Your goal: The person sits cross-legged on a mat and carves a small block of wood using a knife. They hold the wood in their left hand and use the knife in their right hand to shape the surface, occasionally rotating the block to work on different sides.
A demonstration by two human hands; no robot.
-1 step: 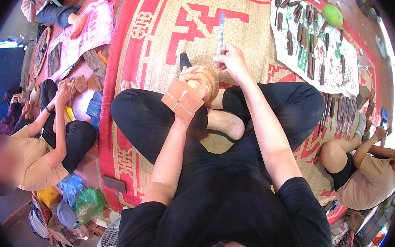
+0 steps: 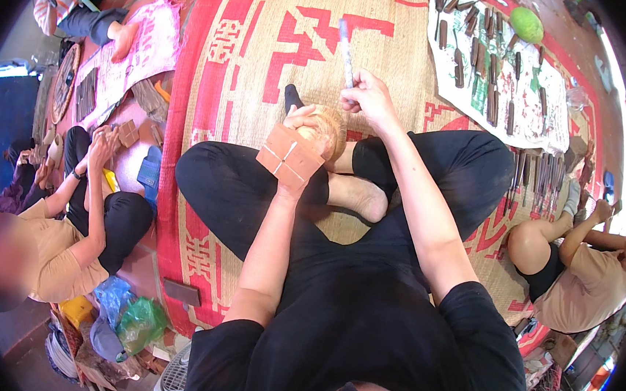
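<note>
I sit cross-legged on a woven mat (image 2: pixel 413 42) with red patterns. My left hand (image 2: pixel 306 119) grips a wooden carving (image 2: pixel 291 158): it has a square, reddish base marked with crossing lines and a rounded pale top, and I hold it over my lap. My right hand (image 2: pixel 368 97) is just to the right of the carving, closed on a slim white and blue pen (image 2: pixel 347 47) that points away from me. The pen's tip is hidden by my fingers.
A white cloth (image 2: pixel 537 103) with several dark chisels and a green round object (image 2: pixel 526 25) lies at the far right. More tools (image 2: pixel 542 177) lie by a seated person (image 2: pixel 586 276) on the right. Another person (image 2: pixel 67 242) sits at the left, and plastic bags (image 2: pixel 130 317) and a fan (image 2: pixel 173 379) are behind.
</note>
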